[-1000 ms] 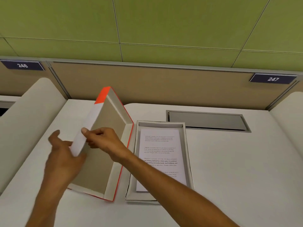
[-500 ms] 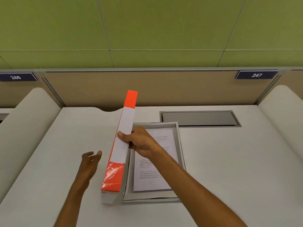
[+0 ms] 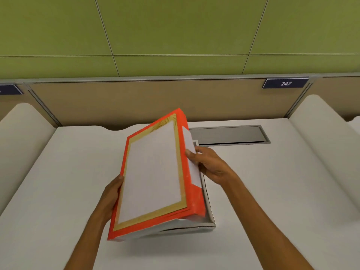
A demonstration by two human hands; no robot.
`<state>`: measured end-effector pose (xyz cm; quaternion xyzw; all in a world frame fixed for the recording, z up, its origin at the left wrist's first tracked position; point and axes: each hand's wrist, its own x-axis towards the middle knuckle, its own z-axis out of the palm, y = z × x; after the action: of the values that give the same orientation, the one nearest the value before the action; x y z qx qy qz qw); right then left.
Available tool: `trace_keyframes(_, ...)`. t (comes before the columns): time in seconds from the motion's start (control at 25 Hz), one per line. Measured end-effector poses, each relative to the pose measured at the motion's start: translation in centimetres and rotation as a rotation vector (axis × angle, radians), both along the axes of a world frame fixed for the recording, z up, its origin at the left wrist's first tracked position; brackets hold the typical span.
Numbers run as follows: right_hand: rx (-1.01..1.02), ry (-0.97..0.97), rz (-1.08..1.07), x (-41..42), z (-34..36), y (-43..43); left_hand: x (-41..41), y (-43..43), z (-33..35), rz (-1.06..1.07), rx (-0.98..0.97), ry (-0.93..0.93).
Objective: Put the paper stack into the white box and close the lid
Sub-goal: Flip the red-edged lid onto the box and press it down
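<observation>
I am looking down at the white desk (image 3: pixel 272 191), and near the centre of the frame I am seeing the lid (image 3: pixel 155 172), orange-edged with a gold border and a white panel, being held tilted over the white box (image 3: pixel 209 221). Its left side is sitting higher and overhanging the box to the left, while its right side is dipping toward the box's right wall. The left hand (image 3: pixel 112 195) is gripping the lid's left edge, thumb showing on the rim and the other fingers hidden beneath. The right hand (image 3: pixel 210 164) is pinching the lid's right side wall, thumb on the white strip and fingers curled behind it.

Only the box's lower-right corner and a small piece of its far corner, just above the right hand, are showing; the rest is lying under the lid. The paper stack is not showing from here, so I cannot tell how it is lying inside.

Toward the upper right of the desk a grey recessed cover (image 3: pixel 229 135) is lying flush. On the tan partition at the upper right a dark plate reading 247 (image 3: pixel 285 83) is hanging, with green wall panels (image 3: pixel 175 32) filling the top of the frame.
</observation>
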<state>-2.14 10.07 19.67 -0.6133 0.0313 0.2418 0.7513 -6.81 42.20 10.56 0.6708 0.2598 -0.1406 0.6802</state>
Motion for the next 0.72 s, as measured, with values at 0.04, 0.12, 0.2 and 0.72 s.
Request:
trace_keyframes(0.04, -0.112, -0.007, -0.033, -0.1, -1.1, -1.4, 0.1, -0.6, 0.1, -0.014, 0.082, -0.042)
trace_keyframes(0.12, -0.307, -0.025, -0.090, -0.6, -3.6, -3.1, 0.1, -2.1, -0.1, -0.080, 0.285, -0.107)
trace_keyframes(0.2, -0.461, -0.067, -0.173, -1.5, -6.5, -3.8, 0.1, -3.6, -0.7, -0.152, 0.454, -0.147)
trace_keyframes(0.72, -0.610, -0.142, -0.250, -2.9, -17.0, -5.1, 1.7, -4.7, -7.1, -0.269, 0.773, -0.220)
